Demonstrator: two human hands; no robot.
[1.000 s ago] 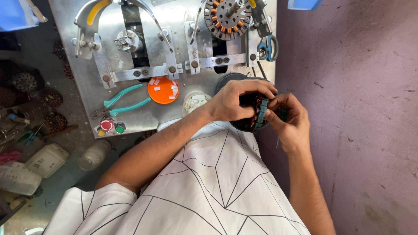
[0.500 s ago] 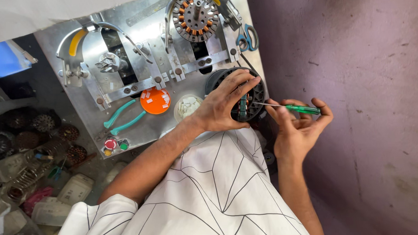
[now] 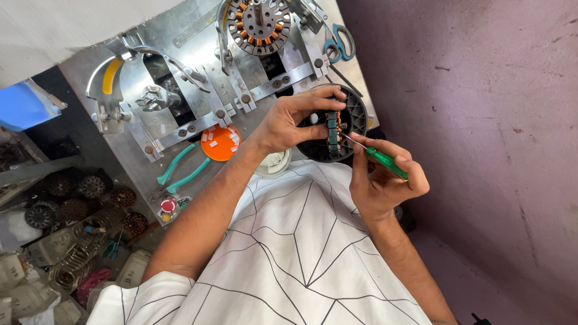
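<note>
I am gripping a motor stator [image 3: 332,134] edge-on with my left hand [image 3: 294,120], fingers curled over its top and thumb underneath, so its green-wound rim is facing me just above my lap. My right hand [image 3: 382,178] is closed around a green-handled screwdriver [image 3: 377,155], and I am holding its thin metal tip against the stator's windings, right beside my left fingertips. Behind the stator a black round part [image 3: 357,117] is sitting at the near edge of the metal workbench plate [image 3: 202,69]. Farther up that plate a second stator [image 3: 258,19] with orange coils is sitting on a spindle, and blue-handled scissors [image 3: 340,41] are lying just beside it to the right. Near my left forearm an orange lid [image 3: 220,142] holding small white pieces is resting on the plate, with teal-handled pliers [image 3: 183,169] lying just beside it and a white cup [image 3: 275,163] partly hidden behind my arm. To the left, below the plate, coiled rotors and springs [image 3: 79,208] are lying in a cluttered pile.
</note>
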